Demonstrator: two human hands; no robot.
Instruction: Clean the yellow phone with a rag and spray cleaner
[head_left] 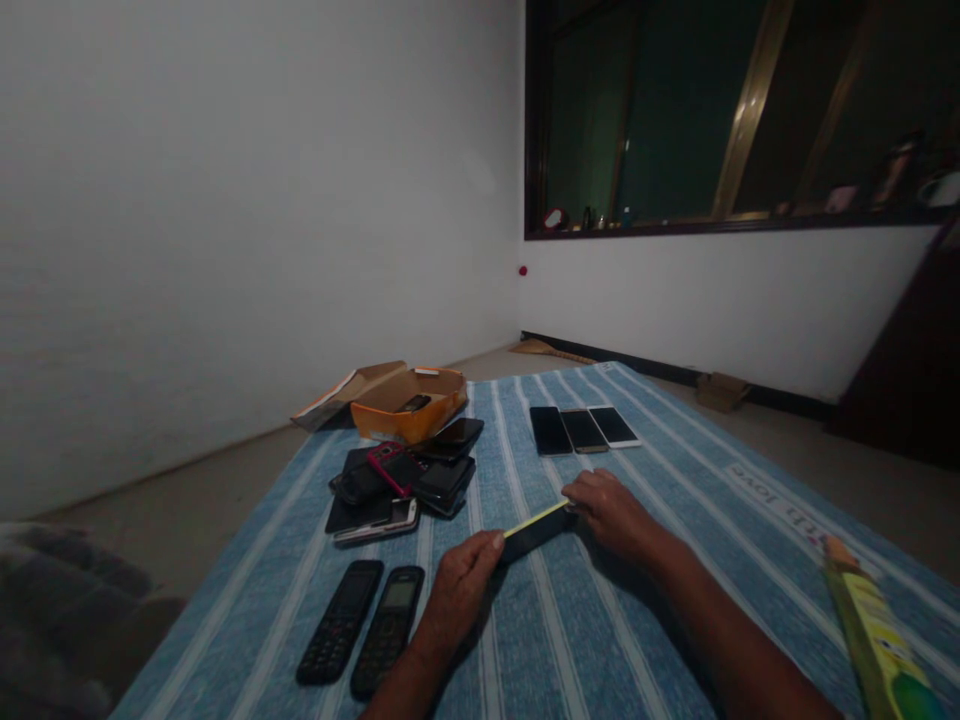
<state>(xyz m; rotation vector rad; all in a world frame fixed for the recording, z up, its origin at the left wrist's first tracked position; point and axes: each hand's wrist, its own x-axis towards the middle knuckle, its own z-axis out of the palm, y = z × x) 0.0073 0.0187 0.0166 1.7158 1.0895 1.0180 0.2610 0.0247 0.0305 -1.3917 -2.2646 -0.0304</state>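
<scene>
A dark smartphone with a pale yellow edge [536,537] is held between my two hands, tilted above the striped cloth. My left hand [463,580] grips its left end, thumb on top. At the opposite end, the fingers of my right hand [609,510] are closed on it. Two black keypad phones [388,630] lie side by side left of my left hand. Beyond my right hand, a black smartphone [550,430], a gold-edged one [584,430] and a white one [614,427] lie in a row. A heap of assorted phones [367,487] is at the left.
Behind the heap stands an open orange cardboard box [397,425] with a phone inside. A yellow printed package [877,630] lies at the right front. Blue striped cloth [675,620] covers the table. White walls and a dark window [675,120] are beyond.
</scene>
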